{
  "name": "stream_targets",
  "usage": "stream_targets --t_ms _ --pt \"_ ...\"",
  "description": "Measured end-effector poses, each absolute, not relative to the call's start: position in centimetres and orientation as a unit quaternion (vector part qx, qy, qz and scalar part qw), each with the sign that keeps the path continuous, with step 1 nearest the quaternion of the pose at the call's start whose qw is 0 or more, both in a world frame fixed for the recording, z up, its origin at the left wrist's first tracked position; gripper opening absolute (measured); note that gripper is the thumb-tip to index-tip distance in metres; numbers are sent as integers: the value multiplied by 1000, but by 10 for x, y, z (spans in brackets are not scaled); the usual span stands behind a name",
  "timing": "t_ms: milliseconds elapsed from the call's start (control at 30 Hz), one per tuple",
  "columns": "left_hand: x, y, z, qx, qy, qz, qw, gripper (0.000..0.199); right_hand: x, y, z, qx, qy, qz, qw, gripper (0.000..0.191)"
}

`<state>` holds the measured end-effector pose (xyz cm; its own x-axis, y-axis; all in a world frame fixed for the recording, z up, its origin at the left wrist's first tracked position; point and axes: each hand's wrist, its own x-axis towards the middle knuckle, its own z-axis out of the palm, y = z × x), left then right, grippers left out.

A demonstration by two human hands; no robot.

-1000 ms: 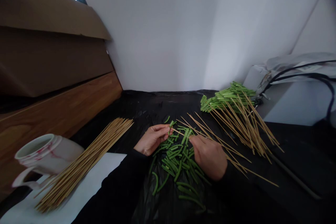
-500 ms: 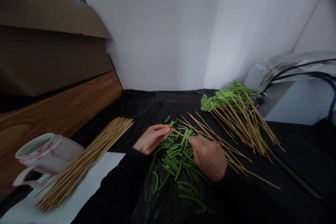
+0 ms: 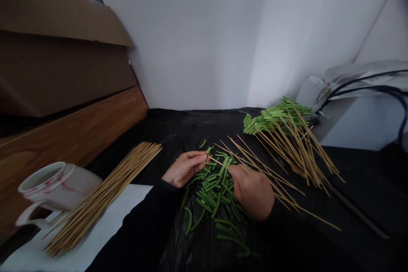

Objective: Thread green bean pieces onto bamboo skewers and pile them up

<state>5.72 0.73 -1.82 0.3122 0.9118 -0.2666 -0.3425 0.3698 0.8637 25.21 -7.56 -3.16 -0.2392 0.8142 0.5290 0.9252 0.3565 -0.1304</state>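
My left hand (image 3: 188, 168) is closed in a pinch on a short piece of green bean (image 3: 209, 150), whose tip pokes out above the fingers. From the right, my right hand (image 3: 253, 189) grips a thin bamboo skewer (image 3: 216, 160) that slants up to the left hand's fingertips. Whether the skewer's point has gone into the bean is hidden by the fingers. Loose cut green beans (image 3: 207, 195) lie in a heap beneath and between both hands. Beside the right hand, several skewers (image 3: 264, 165) are spread out, one or two partly behind it.
Skewered green beans (image 3: 277, 117) are piled at the back right, their sticks (image 3: 306, 157) pointing forward. At left, a bundle of bare skewers (image 3: 105, 199) rests against a tipped mug (image 3: 63, 185) on white paper (image 3: 127, 204). A cardboard box (image 3: 63, 68) stands behind; black plastic sheet (image 3: 191, 125) covers the table.
Almost nothing differs. My right hand has shifted very slightly left, while my left hand keeps its place and its pinch.
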Motion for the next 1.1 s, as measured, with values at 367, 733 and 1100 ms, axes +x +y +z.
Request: stream_targets --t_ms 367,733,1100 --pt "58 6 -21 335 385 422 749 14 250 -76 -33 -553 -777 -115 278 23" --pt "58 6 -19 341 386 407 754 9 250 -78 -30 -551 -780 -117 272 21" --pt "60 3 -17 350 387 397 755 7 248 -79 -28 -563 -778 -100 260 21"
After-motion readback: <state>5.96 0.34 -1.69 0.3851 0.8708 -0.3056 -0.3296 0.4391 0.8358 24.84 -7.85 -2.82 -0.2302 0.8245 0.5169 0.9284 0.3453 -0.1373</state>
